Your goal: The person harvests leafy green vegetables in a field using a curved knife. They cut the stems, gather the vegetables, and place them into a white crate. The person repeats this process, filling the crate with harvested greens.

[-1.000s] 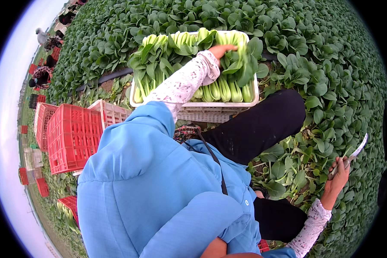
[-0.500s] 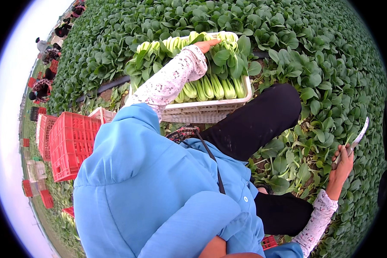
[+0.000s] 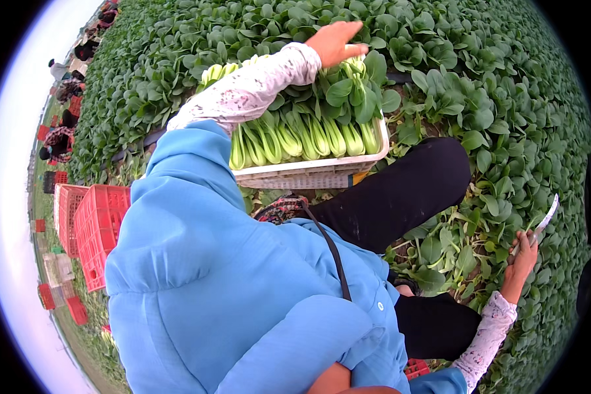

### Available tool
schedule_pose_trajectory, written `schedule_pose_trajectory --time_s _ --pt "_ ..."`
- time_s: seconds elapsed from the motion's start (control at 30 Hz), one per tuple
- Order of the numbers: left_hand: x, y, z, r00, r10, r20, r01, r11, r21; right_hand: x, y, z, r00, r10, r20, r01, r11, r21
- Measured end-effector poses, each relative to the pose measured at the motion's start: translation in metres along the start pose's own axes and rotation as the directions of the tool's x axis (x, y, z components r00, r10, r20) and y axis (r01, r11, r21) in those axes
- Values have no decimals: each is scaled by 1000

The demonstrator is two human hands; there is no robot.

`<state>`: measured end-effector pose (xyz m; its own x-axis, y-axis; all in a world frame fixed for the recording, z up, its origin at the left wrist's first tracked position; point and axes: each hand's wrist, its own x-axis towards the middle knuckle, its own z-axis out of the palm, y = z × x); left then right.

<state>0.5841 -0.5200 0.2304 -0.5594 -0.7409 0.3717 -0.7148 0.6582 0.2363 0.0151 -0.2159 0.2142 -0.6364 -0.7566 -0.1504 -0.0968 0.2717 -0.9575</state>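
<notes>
My left hand (image 3: 336, 44) is raised over the far edge of a white plastic crate (image 3: 382, 150), its fingers apart and nothing in them. Rows of bok choy (image 3: 285, 139) fill that crate, with pale green stalks facing outward along the near and far sides and dark leaves in the middle. Off to the right, my right hand (image 3: 522, 261) is closed around the handle of a knife (image 3: 549, 215). Its curved, shiny blade points up and away, above the growing leaves.
Dense leafy greens (image 3: 479, 85) grow behind the crate and along the right. My bent knee (image 3: 433, 167) is close to the crate's near right corner. Stacked red crates (image 3: 100, 230) stand at the left, and several people (image 3: 60, 141) crouch farther off.
My left hand has lifted off the bok choy at the crate's far side and moved up and right, spreading its fingers. My right hand still holds the knife, slightly lower.
</notes>
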Motion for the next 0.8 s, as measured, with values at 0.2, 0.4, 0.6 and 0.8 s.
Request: schedule_pose_trajectory --time_s 0.2,0.4,0.6,0.8 --pt "-72 -21 88 976 70 204 -132 941 312 -23 20 -38 987 28 -159 -55 985 -166" --pt "-65 -18 89 966 55 251 -95 984 150 -10 105 -107 986 63 -155 -95 973 -211" --pt "-28 26 26 962 180 206 -180 983 -18 -48 231 -82 941 -80 -329 -203 644 -737" --pt "70 193 29 853 432 292 -381 899 -216 -50 269 21 899 212 -382 -238 971 -20"
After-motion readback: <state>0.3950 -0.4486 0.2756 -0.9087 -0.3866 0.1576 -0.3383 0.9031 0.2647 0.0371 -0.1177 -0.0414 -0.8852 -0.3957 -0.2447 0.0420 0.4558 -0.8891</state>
